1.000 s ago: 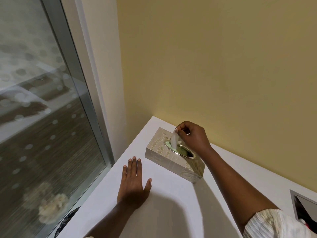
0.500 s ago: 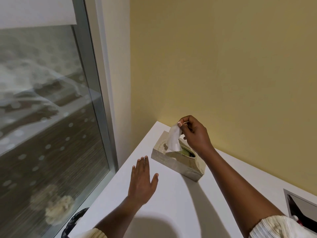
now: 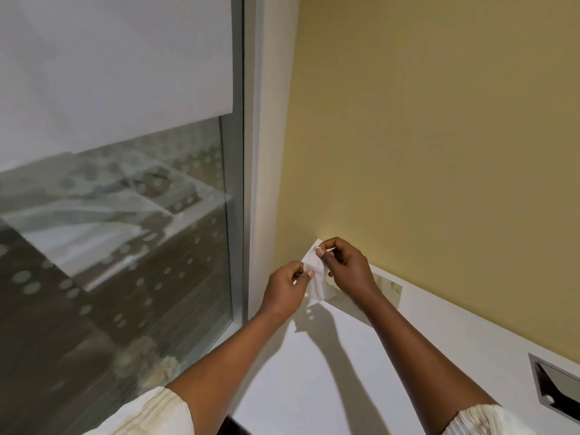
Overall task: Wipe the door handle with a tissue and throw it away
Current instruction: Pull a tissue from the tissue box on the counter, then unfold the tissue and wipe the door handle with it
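A white tissue (image 3: pixel 315 274) hangs in the air above the white countertop (image 3: pixel 314 372), held by both hands. My right hand (image 3: pixel 345 268) pinches its upper edge between thumb and forefinger. My left hand (image 3: pixel 287 287) pinches its left side. Behind and below my right hand lies the beige patterned tissue box (image 3: pixel 384 288), mostly hidden by the hand and wrist. No door handle shows in this view.
A yellow wall (image 3: pixel 439 152) rises behind the counter. A glass window (image 3: pixel 125 246) with a grey frame and a half-lowered white blind stands to the left. A metal-rimmed rectangular opening (image 3: pixel 555 387) is set into the counter at the right edge.
My right hand has pulled the tissue free of the box and raised it. My left hand left the countertop and took hold of the tissue's side. The view tilted upward.
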Available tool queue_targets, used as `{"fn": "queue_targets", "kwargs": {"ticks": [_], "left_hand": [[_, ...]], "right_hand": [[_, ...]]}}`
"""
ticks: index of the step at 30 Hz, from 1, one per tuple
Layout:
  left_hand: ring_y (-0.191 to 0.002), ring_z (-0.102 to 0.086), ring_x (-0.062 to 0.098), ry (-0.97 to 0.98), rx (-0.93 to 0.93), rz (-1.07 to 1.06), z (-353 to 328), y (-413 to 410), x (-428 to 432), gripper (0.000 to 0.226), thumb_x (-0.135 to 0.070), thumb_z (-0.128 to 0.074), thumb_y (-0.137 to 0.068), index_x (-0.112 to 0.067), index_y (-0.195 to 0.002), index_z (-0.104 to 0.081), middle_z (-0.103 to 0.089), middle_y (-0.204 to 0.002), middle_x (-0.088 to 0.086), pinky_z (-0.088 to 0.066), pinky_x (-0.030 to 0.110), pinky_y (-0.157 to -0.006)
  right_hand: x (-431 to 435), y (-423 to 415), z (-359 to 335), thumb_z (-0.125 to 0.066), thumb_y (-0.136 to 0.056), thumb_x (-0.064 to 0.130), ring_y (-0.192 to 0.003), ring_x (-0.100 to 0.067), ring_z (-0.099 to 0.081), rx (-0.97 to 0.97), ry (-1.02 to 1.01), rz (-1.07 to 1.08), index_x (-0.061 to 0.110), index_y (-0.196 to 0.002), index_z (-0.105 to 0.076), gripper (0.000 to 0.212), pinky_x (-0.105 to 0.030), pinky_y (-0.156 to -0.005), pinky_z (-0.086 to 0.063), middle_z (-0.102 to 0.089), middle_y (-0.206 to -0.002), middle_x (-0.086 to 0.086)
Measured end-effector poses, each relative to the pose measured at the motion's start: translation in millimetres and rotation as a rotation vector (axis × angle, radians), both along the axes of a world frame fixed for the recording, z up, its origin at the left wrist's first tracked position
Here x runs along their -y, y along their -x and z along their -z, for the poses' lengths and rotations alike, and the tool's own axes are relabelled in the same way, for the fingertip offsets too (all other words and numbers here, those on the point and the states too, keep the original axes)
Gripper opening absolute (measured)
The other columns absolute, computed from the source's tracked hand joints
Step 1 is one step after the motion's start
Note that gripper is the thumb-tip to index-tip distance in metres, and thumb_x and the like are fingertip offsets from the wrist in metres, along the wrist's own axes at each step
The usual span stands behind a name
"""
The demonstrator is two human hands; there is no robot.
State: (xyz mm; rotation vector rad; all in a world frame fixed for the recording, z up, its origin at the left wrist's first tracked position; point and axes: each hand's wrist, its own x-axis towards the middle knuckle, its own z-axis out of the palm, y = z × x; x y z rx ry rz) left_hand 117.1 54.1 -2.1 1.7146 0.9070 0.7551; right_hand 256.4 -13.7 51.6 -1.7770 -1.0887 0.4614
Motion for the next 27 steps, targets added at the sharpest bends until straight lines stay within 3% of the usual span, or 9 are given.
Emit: {"fn": "queue_targets", "kwargs": {"ticks": [2, 5, 8, 11, 14, 16, 21, 25, 27], "left_hand": [[-0.066, -0.049, 0.012, 0.045, -0.002, -0.005, -13.3, 20.9, 0.6, 0.020, -0.016, -0.063, -0.104, -0.004, -0.088, -0.069, -0.058, -0.071, -0.005, -0.038, 0.024, -0.062], [-0.076, -0.062, 0.026, 0.053, -0.007, -0.003, -32.5, 56.2, 5.1, 0.021, -0.017, -0.061, -0.105, -0.007, -0.095, -0.076, -0.071, -0.082, 0.005, -0.045, 0.032, -0.069], [-0.089, -0.068, 0.036, 0.018, -0.003, -0.044, -47.9, 89.7, 8.0, 0.021, -0.016, -0.061, -0.105, -0.006, -0.097, -0.077, -0.075, -0.090, 0.016, -0.055, 0.044, -0.077], [-0.082, -0.066, 0.032, 0.018, 0.004, -0.057, -62.9, 127.3, 13.3, 0.021, -0.015, -0.060, -0.105, -0.005, -0.092, -0.073, -0.074, -0.092, 0.018, -0.048, 0.036, -0.071], [-0.076, -0.056, 0.019, 0.070, 0.025, -0.057, -79.9, 163.7, 21.0, 0.023, -0.017, -0.060, -0.105, -0.006, -0.087, -0.068, -0.071, -0.090, 0.018, -0.041, 0.031, -0.070], [-0.075, -0.056, 0.018, 0.105, 0.044, -0.060, -90.8, 182.3, 26.3, 0.024, -0.019, -0.061, -0.104, -0.011, -0.082, -0.067, -0.069, -0.084, 0.011, -0.044, 0.031, -0.069], [-0.069, -0.055, 0.011, -0.004, 0.027, -0.098, -116.3, 236.0, 41.2, 0.023, -0.017, -0.069, -0.097, -0.020, -0.075, -0.065, -0.064, -0.079, -0.004, -0.044, 0.025, -0.063], [-0.068, -0.057, 0.010, -0.022, 0.070, -0.110, -134.7, 273.9, 57.6, 0.031, -0.020, -0.066, -0.100, -0.026, -0.070, -0.064, -0.064, -0.072, -0.009, -0.047, 0.022, -0.059], [-0.070, -0.060, 0.012, 0.032, 0.094, -0.131, -143.3, 288.9, 68.5, 0.031, -0.023, -0.062, -0.103, -0.025, -0.073, -0.065, -0.068, -0.075, -0.007, -0.046, 0.021, -0.058]], "right_hand": [[2.8, 17.9, -5.7, -0.067, -0.094, 0.032, -0.060, -0.016, -0.054, -0.013, -0.007, -0.003, 0.033, -0.085, -0.066, 0.009, -0.047, -0.066, -0.054, -0.065, -0.068, 0.005], [8.7, 47.1, -15.5, -0.067, -0.093, 0.028, -0.065, -0.020, -0.058, -0.050, -0.019, 0.005, 0.031, -0.084, -0.067, 0.010, -0.052, -0.066, -0.055, -0.068, -0.076, -0.008], [14.2, 74.1, -23.8, -0.067, -0.093, 0.032, -0.064, -0.022, -0.058, -0.062, -0.040, 0.010, 0.031, -0.084, -0.067, 0.010, -0.040, -0.065, -0.051, -0.068, -0.076, -0.009], [19.1, 106.9, -34.4, -0.065, -0.095, 0.034, -0.066, -0.019, -0.059, -0.098, -0.053, 0.002, 0.030, -0.085, -0.066, 0.011, -0.035, -0.061, -0.048, -0.067, -0.074, 0.001], [23.8, 142.6, -45.4, -0.061, -0.098, 0.030, -0.076, -0.028, -0.065, -0.114, -0.048, -0.022, 0.024, -0.088, -0.067, 0.013, -0.045, -0.069, -0.056, -0.071, -0.083, 0.000], [28.7, 161.0, -50.4, -0.061, -0.099, 0.029, -0.076, -0.025, -0.067, -0.090, -0.042, -0.036, 0.022, -0.088, -0.067, 0.014, -0.045, -0.071, -0.058, -0.072, -0.083, -0.001], [39.5, 208.1, -63.0, -0.061, -0.098, 0.030, -0.062, -0.005, -0.062, -0.061, -0.092, -0.038, 0.025, -0.084, -0.066, 0.016, -0.018, -0.055, -0.049, -0.071, -0.076, 0.007], [52.8, 247.5, -79.9, -0.061, -0.100, 0.031, -0.078, -0.016, -0.066, -0.292, -0.113, -0.090, 0.012, -0.095, -0.068, 0.021, -0.019, -0.059, -0.052, -0.073, -0.088, -0.003], [61.9, 265.6, -90.3, -0.060, -0.098, 0.043, -0.086, -0.020, -0.069, -0.404, -0.059, -0.133, 0.012, -0.104, -0.070, 0.032, -0.021, -0.062, -0.055, -0.074, -0.096, -0.005]]}}
